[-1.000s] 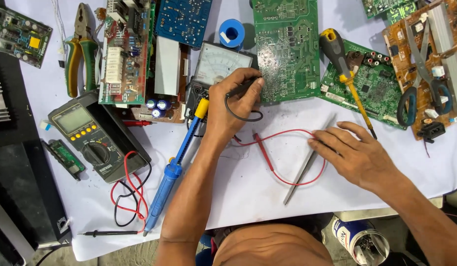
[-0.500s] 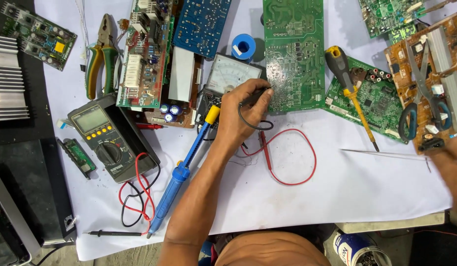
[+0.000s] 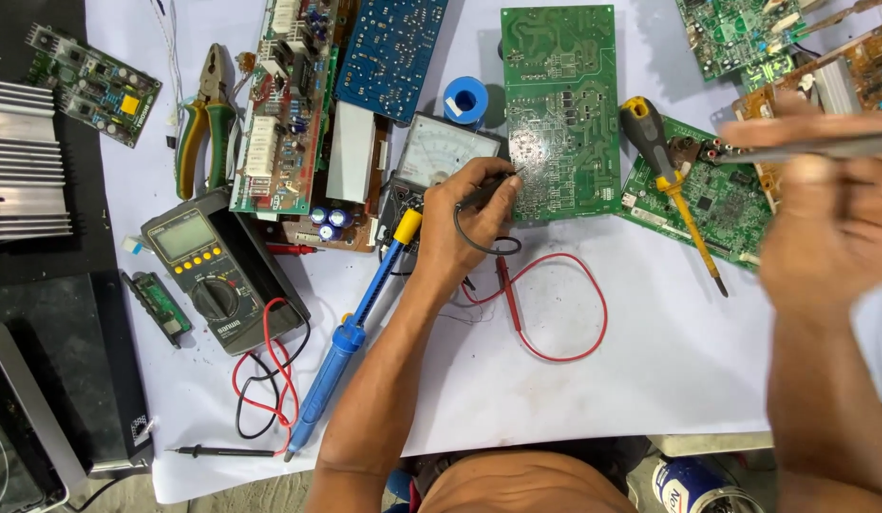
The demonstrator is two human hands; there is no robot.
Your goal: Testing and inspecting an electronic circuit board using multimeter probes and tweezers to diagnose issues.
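My left hand [image 3: 464, 223] pinches a black test probe [image 3: 490, 188], its tip at the left edge of a long green circuit board [image 3: 559, 95]. An analog meter [image 3: 445, 147] lies just left of that hand. On the white paper below it rest a red probe [image 3: 505, 290] and its looped red lead. At the right my right hand [image 3: 830, 223] is raised and blurred. It grips a thin grey metal tool [image 3: 821, 147] held crosswise above the boards on that side.
A blue soldering iron [image 3: 341, 351] lies beside my left forearm. A digital multimeter [image 3: 208, 266], pliers [image 3: 205, 123] and a heat sink [image 3: 23, 161] are at the left. A yellow-and-black screwdriver [image 3: 664, 171] lies on another green board. A blue solder spool [image 3: 465, 98] sits beside the meter.
My right hand left the paper, where it rested on the grey tool, swung out to the right and now holds the tool up. My left hand stayed on the probe.
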